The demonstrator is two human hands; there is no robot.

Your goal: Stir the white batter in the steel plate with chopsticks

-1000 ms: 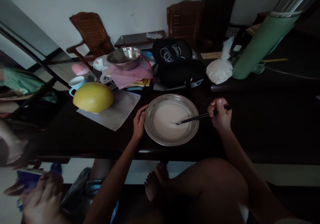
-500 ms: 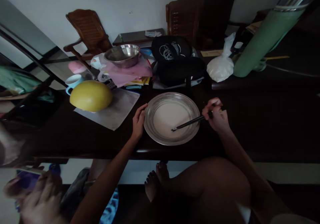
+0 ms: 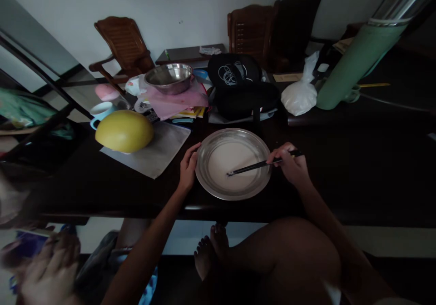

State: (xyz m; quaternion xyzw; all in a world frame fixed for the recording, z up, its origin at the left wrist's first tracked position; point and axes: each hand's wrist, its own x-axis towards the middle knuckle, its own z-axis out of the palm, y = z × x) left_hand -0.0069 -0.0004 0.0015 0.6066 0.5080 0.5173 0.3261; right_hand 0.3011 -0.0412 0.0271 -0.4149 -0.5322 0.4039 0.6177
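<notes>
Currently, my left hand [image 3: 188, 166] lies against the left side of a wide metal bowl [image 3: 203, 175]. Its fingers are loosely extended and touch the outer edge near the rim; they are not closed round anything. My right hand [image 3: 293, 164] is at the bowl's right side, fingers closed on dark chopsticks [image 3: 250, 167], whose upper ends poke out past my knuckles. The chopsticks slope down to the left across the bowl's right rim; their tips are in the pale, milky mixture [image 3: 221, 159], a little left of centre. Some whitish matter clings near the tips.

Bowl position: on the dark table [image 3: 357, 177], close to its near edge, directly before me and between my two hands.

Surroundings, left: a smooth yellow dome-shaped object [image 3: 124, 131] partly on a grey sheet [image 3: 166, 146], with a light-blue cup [image 3: 102, 109] just behind. Farther back, a smaller metal bowl [image 3: 173, 88] sits on pink material [image 3: 161, 105]. Beyond my bowl: an open black case [image 3: 245, 100]. Right of that: a knotted clear bag of white contents [image 3: 299, 99], next to a tall green flask [image 3: 361, 64].

Lower left: another person's hand [image 3: 51, 268], blurred, near a purplish-blue object [image 3: 30, 243] I cannot identify.
</notes>
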